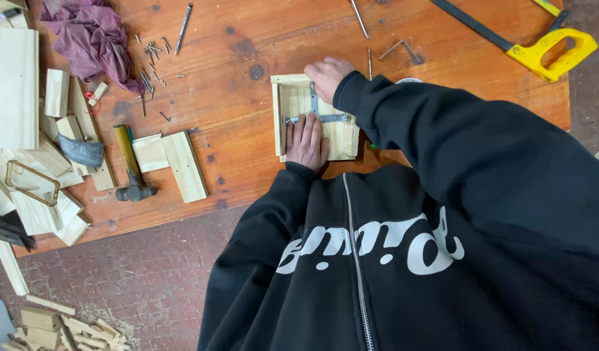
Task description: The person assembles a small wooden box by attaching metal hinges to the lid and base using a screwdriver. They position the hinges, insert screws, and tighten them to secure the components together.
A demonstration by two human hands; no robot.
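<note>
A small pale wooden box (283, 117) lies on the orange-brown wooden table (247, 39), right in front of me. A metal corner bracket (325, 118) sits on the wood inside it. My left hand (306, 140) lies flat on the box's near part, fingers pressed down beside the bracket. My right hand (327, 75) curls over the box's far edge, fingers closed on the top of the wood. Both black sleeves cover my arms.
A hammer (132, 170) lies left of the box beside wood offcuts (176, 162). Loose nails and screws (153, 58) are scattered near a purple rag (91, 36). A yellow-handled saw (540, 49) rests far right. More wood scraps (26, 123) pile at the left edge.
</note>
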